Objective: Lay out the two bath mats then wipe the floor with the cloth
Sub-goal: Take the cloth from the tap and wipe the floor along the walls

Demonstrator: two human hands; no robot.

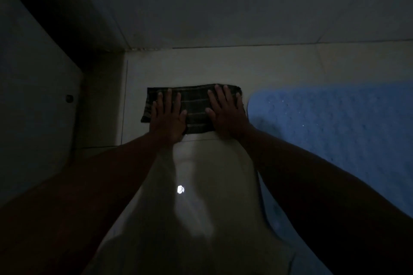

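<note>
A dark striped cloth [196, 105], folded into a rectangle, lies flat on the pale tiled floor [201, 69] close to the wall. My left hand [168, 116] presses flat on its left part, fingers spread. My right hand [225, 111] presses flat on its right part in the same way. A blue bath mat [335, 136] is spread on the floor just right of the cloth, its rounded corner a short gap from my right hand. Only one mat is in view. The room is very dim.
A tiled wall [223, 6] rises right behind the cloth. A white cabinet or door [33, 96] with a small round knob [69, 98] stands at the left. A bright light spot [180, 189] reflects off the glossy floor between my forearms.
</note>
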